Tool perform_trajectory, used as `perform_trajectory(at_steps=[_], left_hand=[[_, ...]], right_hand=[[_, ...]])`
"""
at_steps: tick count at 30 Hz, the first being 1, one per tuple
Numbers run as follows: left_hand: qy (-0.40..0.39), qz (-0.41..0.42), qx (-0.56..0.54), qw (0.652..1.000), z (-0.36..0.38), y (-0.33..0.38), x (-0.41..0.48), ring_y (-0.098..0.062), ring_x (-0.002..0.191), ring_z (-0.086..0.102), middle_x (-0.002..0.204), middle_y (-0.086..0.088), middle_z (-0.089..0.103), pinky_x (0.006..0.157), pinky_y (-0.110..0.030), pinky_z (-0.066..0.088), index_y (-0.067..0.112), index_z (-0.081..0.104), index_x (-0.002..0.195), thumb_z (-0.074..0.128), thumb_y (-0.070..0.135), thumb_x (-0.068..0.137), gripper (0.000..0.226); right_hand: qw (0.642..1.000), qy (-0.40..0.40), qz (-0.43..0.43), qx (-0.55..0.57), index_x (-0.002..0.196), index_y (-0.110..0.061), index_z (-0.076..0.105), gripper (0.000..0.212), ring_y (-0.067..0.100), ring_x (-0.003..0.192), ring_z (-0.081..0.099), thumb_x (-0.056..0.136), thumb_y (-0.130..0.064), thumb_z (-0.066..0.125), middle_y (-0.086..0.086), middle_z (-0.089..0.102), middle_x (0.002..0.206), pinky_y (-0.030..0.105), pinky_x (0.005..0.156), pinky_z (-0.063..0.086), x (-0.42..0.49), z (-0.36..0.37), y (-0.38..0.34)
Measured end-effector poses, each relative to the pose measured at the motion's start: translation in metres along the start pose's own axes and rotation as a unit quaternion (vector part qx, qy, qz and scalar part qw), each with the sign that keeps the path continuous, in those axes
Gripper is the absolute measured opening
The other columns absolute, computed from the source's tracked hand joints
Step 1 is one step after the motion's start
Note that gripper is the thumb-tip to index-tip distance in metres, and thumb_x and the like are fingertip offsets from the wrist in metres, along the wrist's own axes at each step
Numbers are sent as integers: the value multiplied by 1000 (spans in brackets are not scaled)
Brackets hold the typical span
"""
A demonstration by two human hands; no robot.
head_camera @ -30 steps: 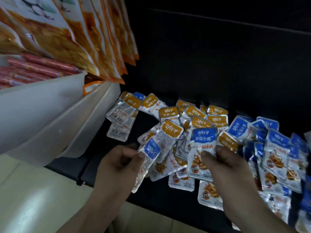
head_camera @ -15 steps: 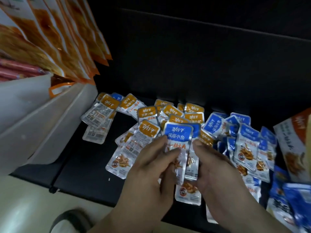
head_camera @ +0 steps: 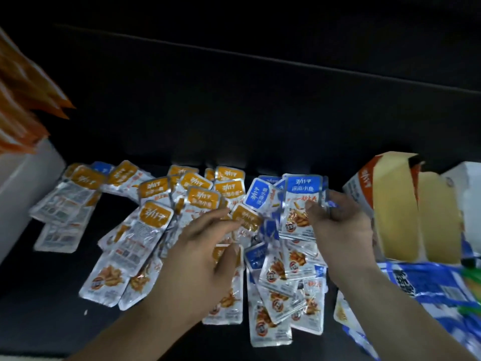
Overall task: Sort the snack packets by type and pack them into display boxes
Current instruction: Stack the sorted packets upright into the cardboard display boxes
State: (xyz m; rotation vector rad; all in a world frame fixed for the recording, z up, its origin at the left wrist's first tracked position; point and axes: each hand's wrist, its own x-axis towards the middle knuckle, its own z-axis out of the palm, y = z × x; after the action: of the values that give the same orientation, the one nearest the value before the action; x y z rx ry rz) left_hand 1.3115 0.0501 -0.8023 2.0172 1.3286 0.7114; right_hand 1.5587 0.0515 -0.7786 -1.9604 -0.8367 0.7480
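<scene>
Right hand point(head_camera: 338, 225) is gripping blue packets point(head_camera: 302, 201) toward the surface's point(head_camera: 46, 303) right edge, beside the box point(head_camera: 393, 214). Left hand point(head_camera: 203, 259), released, is resting over orange packets point(head_camera: 156, 217). Recommended: keeping colours apart and squaring edges before boxing.

Looks like the stock side of a small snack shop, or maybe someone's packing corner, hard to say which. Dozens of identical single-serve snack packs are dumped loose on a dark padded surface point(head_camera: 39, 295): orange-label packets point(head_camera: 156, 217) mostly on the left, blue-label packets point(head_camera: 303, 187) on the right. A torn-open cardboard display box point(head_camera: 395, 217) stands at the right edge. There's a white box point(head_camera: 26, 183) at the left with big orange bags point(head_camera: 26, 95) above it, and a large blue bag point(head_camera: 429, 290) bottom right.
</scene>
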Motion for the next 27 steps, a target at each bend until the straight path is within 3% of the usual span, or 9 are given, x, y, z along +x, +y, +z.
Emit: perform_trajectory(at_steps=[4, 6, 8, 12, 14, 18, 22, 24, 27], left_hand=[[18, -4, -3, 1000, -2, -12, -18, 10, 121, 53, 147, 28, 48, 98, -2, 36, 38, 67, 128, 68, 32, 97, 31], [30, -9, -11, 999, -6, -21, -29, 12, 129, 49, 147, 28, 48, 101, -12, 41, 38, 67, 128, 64, 39, 99, 29], [40, -23, -20, 999, -11, -30, -40, 12, 134, 46, 145, 28, 50, 101, -14, 43, 38, 69, 125, 67, 35, 97, 28], [50, -56, -20, 997, -24, -50, -58, 11, 129, 52, 142, 27, 53, 95, -5, 44, 36, 72, 117, 68, 30, 92, 27], [70, -56, 2, 996, -32, -59, -64, 3, 123, 59, 139, 24, 55, 93, -14, 51, 35, 73, 115, 63, 36, 92, 25], [162, -83, 125, 975, -58, -86, -68, -21, 112, 61, 128, 9, 61, 91, -41, 57, 27, 74, 110, 81, 19, 83, 29], [134, -203, 193, 950, -74, -117, -77, -32, 111, 55, 131, 4, 57, 89, -45, 52, 28, 67, 121, 63, 64, 77, 57], [124, -205, 196, 951, -71, -124, -84, -30, 104, 56, 123, 4, 57, 83, -44, 54, 27, 67, 121, 62, 75, 72, 69], [97, -203, 201, 954, -67, -127, -86, -25, 99, 53, 118, 7, 53, 77, -43, 53, 29, 64, 126, 63, 79, 66, 78]], right_hand=[[981, 17, -37, -187, 115, -25, 63, 40, 16, 69, 65, 91, -56, 59, -3, 70, 81, 29, 55, 47, 13, 8, 17], [959, 29, -47, -277, 125, -27, 61, 58, 28, 105, 64, 86, -69, 55, 4, 69, 111, 39, 76, 54, 15, 9, 19], [946, 50, -60, -313, 140, -24, 56, 61, 36, 128, 50, 90, -58, 63, 11, 60, 133, 48, 98, 46, 11, 13, 14], [938, 77, -154, -302, 137, -20, 61, 50, 37, 126, 49, 90, -37, 68, 11, 58, 132, 54, 101, 44, -7, 29, -4], [938, 49, -222, -260, 130, -17, 67, 41, 33, 123, 53, 91, -29, 69, 7, 60, 129, 49, 101, 48, -23, 50, -12], [926, -110, -315, -177, 113, -23, 75, 25, 15, 112, 65, 94, -36, 65, -10, 63, 120, 32, 95, 54, -64, 102, -32], [895, -247, -321, -185, 116, -26, 75, 26, 5, 121, 59, 95, -38, 65, -16, 62, 126, 34, 98, 55, -88, 132, -28], [886, -265, -326, -197, 116, -29, 74, 35, 3, 123, 58, 94, -49, 55, -18, 62, 128, 33, 97, 56, -97, 142, -24], [876, -261, -347, -209, 114, -28, 76, 31, 4, 122, 60, 93, -43, 59, -14, 66, 128, 28, 98, 54, -105, 151, -19]])
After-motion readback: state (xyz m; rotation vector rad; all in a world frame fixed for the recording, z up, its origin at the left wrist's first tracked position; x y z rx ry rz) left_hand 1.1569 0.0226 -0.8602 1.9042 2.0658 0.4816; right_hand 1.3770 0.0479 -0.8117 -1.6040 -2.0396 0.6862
